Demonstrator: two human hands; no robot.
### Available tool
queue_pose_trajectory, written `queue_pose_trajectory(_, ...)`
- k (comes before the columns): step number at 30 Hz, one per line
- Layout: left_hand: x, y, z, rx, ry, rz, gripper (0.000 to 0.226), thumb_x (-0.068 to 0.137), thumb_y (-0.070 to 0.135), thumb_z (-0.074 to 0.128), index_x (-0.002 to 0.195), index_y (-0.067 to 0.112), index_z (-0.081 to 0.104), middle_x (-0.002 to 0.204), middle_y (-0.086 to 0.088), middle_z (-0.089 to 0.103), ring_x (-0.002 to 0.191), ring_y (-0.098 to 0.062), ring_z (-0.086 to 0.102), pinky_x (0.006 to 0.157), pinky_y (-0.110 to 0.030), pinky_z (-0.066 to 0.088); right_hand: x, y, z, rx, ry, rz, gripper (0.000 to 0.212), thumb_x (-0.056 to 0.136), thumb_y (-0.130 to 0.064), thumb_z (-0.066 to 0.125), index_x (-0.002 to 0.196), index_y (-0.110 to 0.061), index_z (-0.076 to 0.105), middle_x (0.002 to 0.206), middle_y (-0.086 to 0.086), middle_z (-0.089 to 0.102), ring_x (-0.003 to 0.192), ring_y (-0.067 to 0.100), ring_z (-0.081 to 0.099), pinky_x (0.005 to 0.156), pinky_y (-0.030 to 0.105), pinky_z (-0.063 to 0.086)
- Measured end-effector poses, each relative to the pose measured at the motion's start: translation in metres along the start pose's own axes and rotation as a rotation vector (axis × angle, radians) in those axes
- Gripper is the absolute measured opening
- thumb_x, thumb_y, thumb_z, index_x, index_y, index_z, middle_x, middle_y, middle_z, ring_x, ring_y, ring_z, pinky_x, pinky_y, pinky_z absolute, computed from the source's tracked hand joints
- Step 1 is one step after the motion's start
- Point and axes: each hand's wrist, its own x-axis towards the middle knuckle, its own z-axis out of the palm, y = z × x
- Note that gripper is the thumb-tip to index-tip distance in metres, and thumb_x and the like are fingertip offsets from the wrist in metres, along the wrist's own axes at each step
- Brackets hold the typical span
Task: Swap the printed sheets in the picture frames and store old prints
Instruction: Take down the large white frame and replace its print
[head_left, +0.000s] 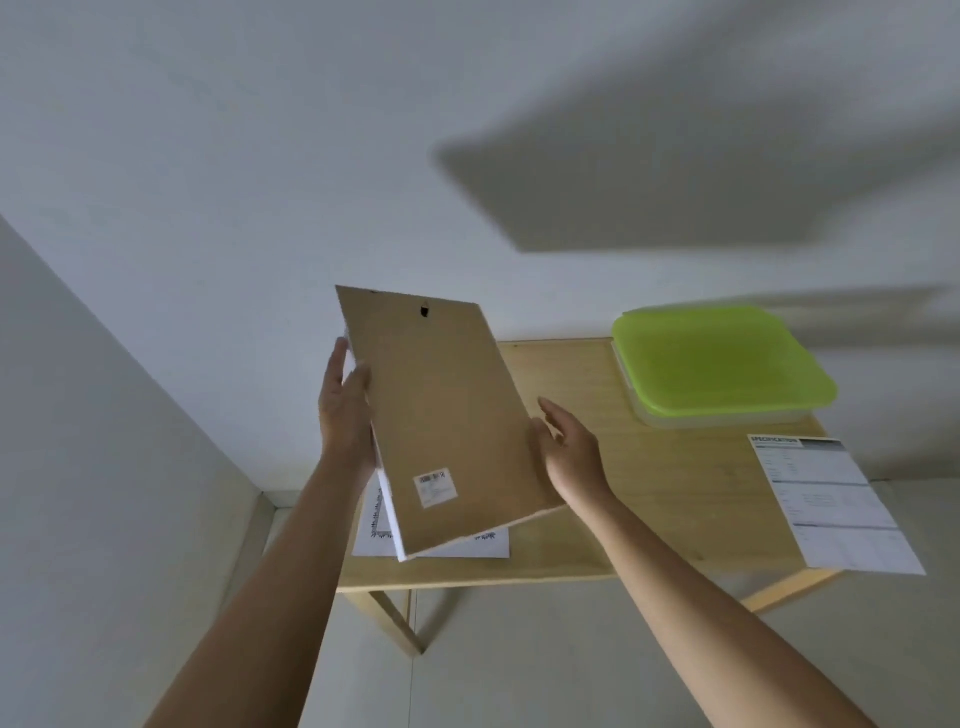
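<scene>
Head view: 1 picture frame (441, 415) held tilted, back outward, above 1 table (649, 493). Left hand (345, 415) gripping its left edge; right hand (569, 447) loose, fingers straight, against its right edge. 2 sheets on table: bordered sheet (370, 540) beneath frame, specification sheet (831, 504) at right. 1 green-lidded box (722, 358) behind.

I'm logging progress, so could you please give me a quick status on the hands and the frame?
Left hand grips picture frame, backing toward camera. Right hand open, against its right edge. Printed sheet on table beneath; nothing blocking.
</scene>
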Motion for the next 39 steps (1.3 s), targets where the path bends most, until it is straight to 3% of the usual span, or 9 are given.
queue_pose_trajectory(7,-0.014,-0.049,0.004,-0.039,-0.118,-0.166,0.037,0.098,0.017,0.042,0.131,0.033,0.045,0.096,0.011,0.066,0.079,-0.009,0.065,0.072,-0.031,0.056,-0.011,0.050,-0.026,0.198,0.015,0.305,0.035,0.092,-0.013,0.054,0.126,-0.019,0.055,0.084,0.006,0.066,0.076,0.018,0.063,0.067,0.025,0.048)
queue_pose_trajectory(11,-0.021,-0.098,0.021,0.175,-0.218,-0.233,0.047,0.099,0.015,0.037,0.144,0.028,0.029,0.115,0.002,0.059,0.093,-0.017,0.062,0.082,-0.038,0.053,-0.028,0.080,-0.057,0.202,0.138,0.373,0.033,0.090,-0.004,0.055,0.120,-0.015,0.059,0.076,0.002,0.064,0.069,0.014,0.060,0.055,0.015,0.047)
queue_pose_trajectory(16,-0.032,-0.150,0.044,0.386,-0.357,-0.290,0.059,0.087,-0.004,0.032,0.137,0.026,0.044,0.123,-0.001,0.060,0.102,-0.014,0.061,0.075,-0.025,0.053,-0.042,0.114,-0.098,0.080,0.233,0.403,0.033,0.087,-0.001,0.058,0.119,-0.010,0.059,0.112,0.010,0.064,0.100,0.021,0.059,0.078,0.018,0.044)
queue_pose_trajectory(18,-0.038,-0.163,0.054,0.420,-0.375,-0.262,0.061,0.083,-0.011,0.029,0.123,0.028,0.056,0.103,0.006,0.068,0.086,-0.006,0.065,0.069,-0.020,0.054,-0.047,0.122,-0.111,0.023,0.236,0.417,0.033,0.087,-0.004,0.058,0.120,-0.009,0.059,0.113,0.008,0.063,0.100,0.019,0.056,0.085,0.024,0.041)
queue_pose_trajectory(21,-0.041,-0.185,0.066,0.463,-0.380,-0.239,0.061,0.078,-0.007,0.029,0.123,0.020,0.058,0.094,-0.006,0.064,0.079,-0.019,0.059,0.070,-0.031,0.050,-0.053,0.132,-0.124,-0.062,0.219,0.402,0.032,0.089,-0.007,0.057,0.121,-0.010,0.059,0.107,0.001,0.062,0.096,0.013,0.054,0.087,0.023,0.040)
queue_pose_trajectory(25,-0.031,-0.226,0.067,0.621,-0.390,-0.223,0.061,0.072,0.017,0.032,0.128,0.030,0.051,0.116,-0.015,0.055,0.090,-0.022,0.058,0.087,-0.046,0.051,-0.052,0.143,-0.132,-0.171,0.204,0.343,0.029,0.090,-0.007,0.055,0.119,-0.008,0.061,0.098,0.005,0.066,0.098,0.025,0.060,0.086,0.030,0.045)
queue_pose_trajectory(27,-0.042,-0.209,0.077,0.691,-0.364,-0.225,0.051,0.084,0.008,0.033,0.132,0.022,0.047,0.121,-0.012,0.046,0.093,-0.017,0.049,0.083,-0.034,0.043,-0.048,0.148,-0.133,-0.260,0.189,0.317,0.028,0.091,-0.008,0.054,0.118,-0.005,0.061,0.104,0.020,0.066,0.102,0.033,0.059,0.090,0.039,0.045)
queue_pose_trajectory(34,-0.039,-0.207,0.077,0.857,-0.362,-0.110,0.052,0.092,-0.001,0.031,0.143,0.011,0.031,0.140,-0.007,0.037,0.112,-0.011,0.040,0.089,-0.020,0.028,-0.028,0.159,-0.124,-0.418,0.156,0.320,0.037,0.091,-0.011,0.053,0.129,-0.012,0.053,0.107,0.017,0.061,0.098,0.027,0.057,0.081,0.020,0.036)
queue_pose_trajectory(39,-0.027,-0.210,0.066,0.931,-0.352,-0.062,0.051,0.095,0.003,0.031,0.145,0.011,0.027,0.148,-0.007,0.033,0.134,-0.021,0.033,0.109,-0.032,0.026,-0.022,0.157,-0.108,-0.429,0.162,0.342,0.038,0.090,-0.007,0.054,0.128,-0.009,0.054,0.104,0.018,0.055,0.092,0.025,0.056,0.075,0.012,0.030)
